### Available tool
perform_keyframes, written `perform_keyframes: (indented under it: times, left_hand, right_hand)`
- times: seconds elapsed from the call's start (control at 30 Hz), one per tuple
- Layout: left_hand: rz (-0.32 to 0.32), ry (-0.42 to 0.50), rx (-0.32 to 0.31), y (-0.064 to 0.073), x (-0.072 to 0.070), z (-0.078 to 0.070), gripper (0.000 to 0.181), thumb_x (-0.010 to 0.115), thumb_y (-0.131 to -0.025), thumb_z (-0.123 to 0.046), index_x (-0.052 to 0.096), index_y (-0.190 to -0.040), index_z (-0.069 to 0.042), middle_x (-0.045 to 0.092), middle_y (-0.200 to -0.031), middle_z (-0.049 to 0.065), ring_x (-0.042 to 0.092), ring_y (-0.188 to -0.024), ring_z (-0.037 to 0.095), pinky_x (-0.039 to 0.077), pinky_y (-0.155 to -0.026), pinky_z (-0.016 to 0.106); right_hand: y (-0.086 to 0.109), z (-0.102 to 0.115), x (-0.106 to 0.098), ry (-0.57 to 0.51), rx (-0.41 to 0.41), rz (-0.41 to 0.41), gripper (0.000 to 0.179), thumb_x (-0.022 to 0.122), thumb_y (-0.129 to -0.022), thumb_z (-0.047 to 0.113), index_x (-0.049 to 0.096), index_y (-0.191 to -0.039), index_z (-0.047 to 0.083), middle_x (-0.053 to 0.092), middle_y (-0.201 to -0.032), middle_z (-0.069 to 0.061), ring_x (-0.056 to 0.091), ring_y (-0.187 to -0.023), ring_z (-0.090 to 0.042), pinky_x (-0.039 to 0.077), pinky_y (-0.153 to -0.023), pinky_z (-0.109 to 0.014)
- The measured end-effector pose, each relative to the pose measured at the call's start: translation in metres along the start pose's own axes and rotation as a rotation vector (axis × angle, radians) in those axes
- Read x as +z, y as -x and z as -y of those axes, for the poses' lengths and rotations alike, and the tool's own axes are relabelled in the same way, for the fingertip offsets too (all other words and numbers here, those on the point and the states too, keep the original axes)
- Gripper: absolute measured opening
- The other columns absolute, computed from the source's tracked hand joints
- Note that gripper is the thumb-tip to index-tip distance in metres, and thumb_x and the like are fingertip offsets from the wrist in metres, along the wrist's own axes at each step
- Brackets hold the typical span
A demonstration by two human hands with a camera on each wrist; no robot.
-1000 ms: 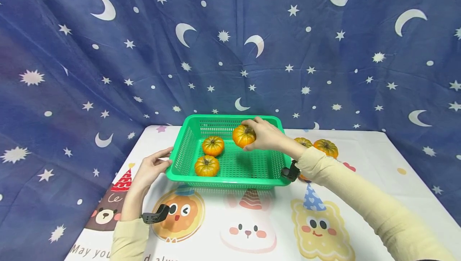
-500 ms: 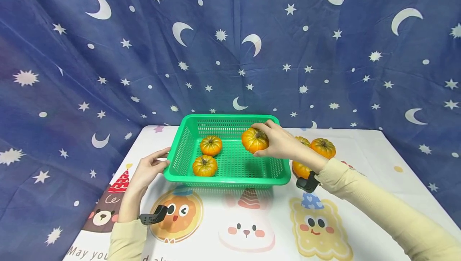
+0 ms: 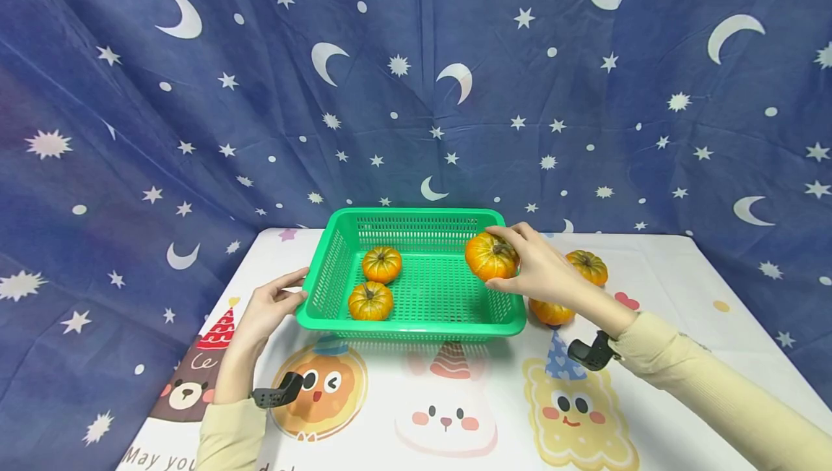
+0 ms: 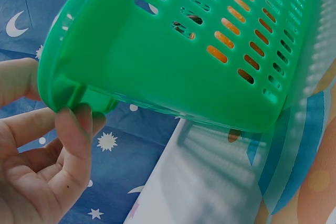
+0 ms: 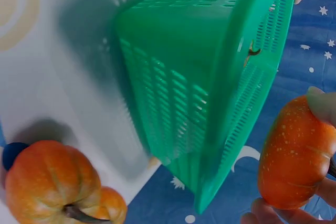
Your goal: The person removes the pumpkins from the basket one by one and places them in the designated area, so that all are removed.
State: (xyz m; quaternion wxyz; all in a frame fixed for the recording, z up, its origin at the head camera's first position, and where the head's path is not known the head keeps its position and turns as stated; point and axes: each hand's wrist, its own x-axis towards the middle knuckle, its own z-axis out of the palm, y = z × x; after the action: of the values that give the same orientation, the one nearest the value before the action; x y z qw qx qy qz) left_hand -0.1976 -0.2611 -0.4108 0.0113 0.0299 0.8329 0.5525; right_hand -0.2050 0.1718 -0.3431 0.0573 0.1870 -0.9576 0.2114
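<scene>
My right hand (image 3: 542, 265) grips a small orange pumpkin (image 3: 491, 256) and holds it up over the right end of a green plastic basket (image 3: 416, 326). In the right wrist view, the fingers and thumb wrap the held pumpkin (image 5: 294, 153), above the level of the rim. Two more pumpkins, one at the back (image 3: 381, 264) and one in front (image 3: 370, 301), sit in the basket's left half. At the left end, my left hand (image 3: 268, 310) pinches the basket's rim; the left wrist view shows thumb and fingers on the lip (image 4: 46, 80).
Right of the basket, a pumpkin (image 3: 587, 267) and a nearer pumpkin (image 3: 551, 311) rest on the white printed tablecloth (image 3: 669, 355), partly behind my right hand and forearm. A blue curtain (image 3: 416, 95) with moons and stars hangs along the table's back edge.
My right hand has carried its pumpkin rightward, from over the basket's middle to its right end. The left hand stays on the rim, and the two pumpkins inside have not moved.
</scene>
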Motion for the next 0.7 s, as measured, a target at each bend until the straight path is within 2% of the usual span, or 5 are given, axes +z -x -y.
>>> perform_keyframes:
  times: [0.23,0.33,0.5,0.7]
  left_hand:
    - [-0.006,-0.007,-0.007,0.000,0.001,0.002,0.049,0.057,-0.091,-0.008,0.049,-0.139,-0.002,0.056,-0.125,0.026,0.060,-0.074,-0.003,0.051,-0.071,0.020]
    - [-0.004,-0.006,-0.006,-0.001,0.000,0.001,0.049,0.056,-0.091,-0.007,0.048,-0.139,-0.001,0.055,-0.126,0.027,0.060,-0.074,-0.004,0.051,-0.070,0.020]
    - [-0.003,-0.002,-0.009,-0.001,0.000,0.002,0.049,0.056,-0.091,-0.007,0.048,-0.140,-0.002,0.055,-0.127,0.026,0.060,-0.074,-0.003,0.051,-0.071,0.020]
    - [-0.003,-0.010,-0.016,-0.001,0.001,0.003,0.050,0.057,-0.091,-0.008,0.048,-0.140,-0.003,0.055,-0.127,0.024,0.060,-0.074,-0.003,0.050,-0.071,0.021]
  right_hand:
    - [0.015,-0.010,-0.005,-0.009,0.021,-0.035,0.084,0.083,-0.071,0.037,0.043,-0.143,0.020,0.049,-0.117,-0.011,0.052,-0.076,-0.023,0.040,-0.056,-0.028]
    - [0.020,-0.014,-0.007,0.003,0.023,-0.062,0.084,0.083,-0.071,0.037,0.043,-0.143,0.020,0.049,-0.115,-0.011,0.053,-0.080,-0.024,0.042,-0.059,-0.029]
    - [0.028,-0.021,-0.009,0.021,0.032,-0.108,0.084,0.084,-0.070,0.037,0.044,-0.142,0.021,0.052,-0.113,-0.011,0.056,-0.092,-0.029,0.050,-0.071,-0.043]
    - [0.039,-0.029,-0.010,0.011,0.047,-0.140,0.083,0.083,-0.071,0.038,0.044,-0.142,0.020,0.051,-0.116,-0.012,0.057,-0.100,-0.034,0.049,-0.080,-0.057]
